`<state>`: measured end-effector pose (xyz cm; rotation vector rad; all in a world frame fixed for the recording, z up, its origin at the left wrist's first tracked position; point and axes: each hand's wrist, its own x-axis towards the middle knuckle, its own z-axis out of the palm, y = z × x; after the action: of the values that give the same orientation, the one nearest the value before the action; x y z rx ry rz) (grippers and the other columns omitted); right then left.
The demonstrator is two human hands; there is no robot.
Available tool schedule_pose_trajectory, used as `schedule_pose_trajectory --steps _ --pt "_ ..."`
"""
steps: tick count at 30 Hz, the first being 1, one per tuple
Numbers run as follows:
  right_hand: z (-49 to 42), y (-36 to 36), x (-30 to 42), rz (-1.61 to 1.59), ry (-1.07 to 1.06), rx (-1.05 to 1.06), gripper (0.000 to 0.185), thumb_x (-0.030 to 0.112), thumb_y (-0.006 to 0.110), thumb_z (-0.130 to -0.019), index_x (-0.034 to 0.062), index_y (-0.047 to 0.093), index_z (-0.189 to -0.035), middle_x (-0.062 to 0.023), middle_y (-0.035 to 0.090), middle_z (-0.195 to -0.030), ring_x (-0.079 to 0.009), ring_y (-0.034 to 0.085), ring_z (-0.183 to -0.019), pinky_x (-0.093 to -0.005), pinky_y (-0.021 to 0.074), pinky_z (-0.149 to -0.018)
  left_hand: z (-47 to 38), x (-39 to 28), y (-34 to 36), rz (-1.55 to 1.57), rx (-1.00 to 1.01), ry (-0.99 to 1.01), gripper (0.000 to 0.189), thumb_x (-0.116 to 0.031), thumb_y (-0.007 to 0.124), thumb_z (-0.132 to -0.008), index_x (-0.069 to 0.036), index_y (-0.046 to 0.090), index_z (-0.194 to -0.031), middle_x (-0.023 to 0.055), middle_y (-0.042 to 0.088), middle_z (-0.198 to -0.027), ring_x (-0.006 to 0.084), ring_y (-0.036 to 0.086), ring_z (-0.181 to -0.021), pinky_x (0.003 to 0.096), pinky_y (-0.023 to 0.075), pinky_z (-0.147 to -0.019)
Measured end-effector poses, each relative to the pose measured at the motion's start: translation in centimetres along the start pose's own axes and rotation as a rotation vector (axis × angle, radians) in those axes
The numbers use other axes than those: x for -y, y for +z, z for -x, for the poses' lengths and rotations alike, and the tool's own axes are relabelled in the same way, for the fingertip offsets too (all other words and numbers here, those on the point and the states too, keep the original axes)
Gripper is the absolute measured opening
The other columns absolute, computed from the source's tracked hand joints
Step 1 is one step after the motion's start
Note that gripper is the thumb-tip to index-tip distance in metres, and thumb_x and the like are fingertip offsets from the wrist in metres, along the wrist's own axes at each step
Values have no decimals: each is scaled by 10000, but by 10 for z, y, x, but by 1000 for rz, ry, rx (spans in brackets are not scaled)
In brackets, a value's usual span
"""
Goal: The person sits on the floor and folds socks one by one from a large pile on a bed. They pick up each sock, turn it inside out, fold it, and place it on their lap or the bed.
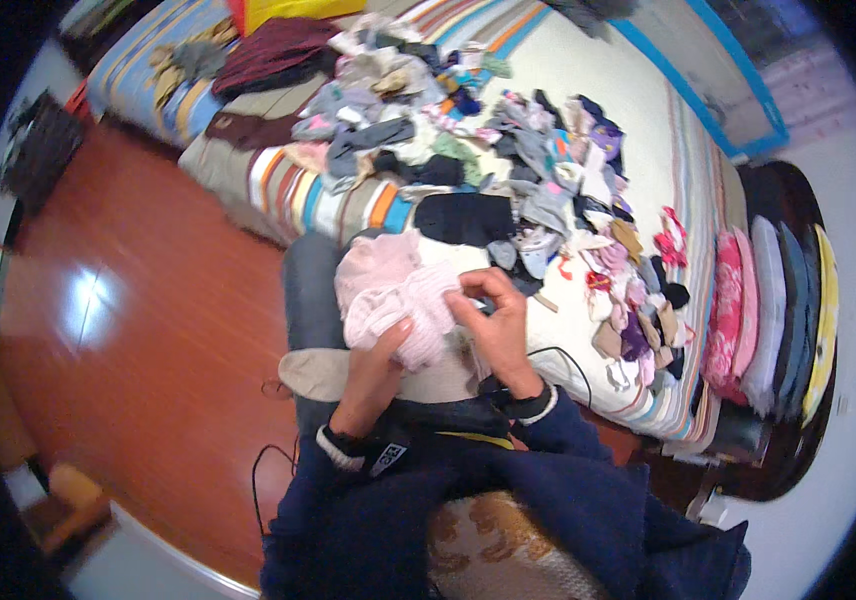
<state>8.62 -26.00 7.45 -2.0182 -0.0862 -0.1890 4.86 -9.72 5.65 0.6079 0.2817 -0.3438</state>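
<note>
A pale pink ribbed knit garment (405, 315), perhaps tights or socks, lies bunched over my lap. My left hand (372, 379) holds its lower side, thumb on top of the fabric. At its right edge, the thumb and forefinger of my right hand (499, 322) pinch the knit. A smoother pink part (372, 262) spreads toward my knee. Under the bundle a beige sock (315, 373) lies across my grey trousers (309, 300), partly hidden by my left hand. Beyond my knees rests a folded black cloth (465, 217) on the bed.
A large heap of mixed socks and small clothes (540, 150) covers much of the striped bed (593, 67). Several cushions (765, 322) stand at the right by the headboard. A thin black cable (578, 360) runs beside my right wrist. Reddish floor tiles (135, 315) extend to the left.
</note>
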Motion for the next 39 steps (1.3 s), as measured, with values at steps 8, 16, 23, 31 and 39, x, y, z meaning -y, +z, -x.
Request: schedule_pose_trajectory --steps 8,16,23,31,39 --pt "4 11 13 -17 15 17 204 126 690 -791 -25 607 -900 -80 619 -774 -119 551 -709 -260 447 -653 8 15 -2 -133 -43 52 463 -104 593 -877 -1 430 -1298 101 509 -1266 209 496 -1161 331 413 -963" --pt "12 15 23 -39 -189 -141 132 92 601 -856 -3 585 -947 -151 616 -834 -257 631 -773 -328 481 -668 -7 18 -7 -74 -57 138 432 -154 576 -904 4 439 -1282 96 525 -1235 185 525 -1107 313 435 -927" --pt "-2 -2 -3 116 -213 -59 124 97 568 -880 13 595 -967 -156 620 -818 -303 630 -682 -347 481 -561 -21 8 -11 -257 -211 183 417 -146 600 -889 33 474 -1244 95 541 -1214 192 539 -1078 302 439 -902" --pt "16 28 15 119 -216 132 163 92 576 -861 48 566 -1018 -150 639 -823 -323 641 -746 -374 496 -611 -36 19 -7 -1022 -345 585 273 -44 565 -829 67 571 -1079 104 666 -943 169 605 -874 303 466 -774" --pt "28 25 3 -36 -84 210 459 83 541 -835 -21 362 -1245 -232 603 -1049 -393 594 -972 -449 462 -823 -27 5 -2 -569 -110 110 563 -44 544 -745 -5 398 -1287 59 479 -1164 188 485 -1059 264 401 -904"
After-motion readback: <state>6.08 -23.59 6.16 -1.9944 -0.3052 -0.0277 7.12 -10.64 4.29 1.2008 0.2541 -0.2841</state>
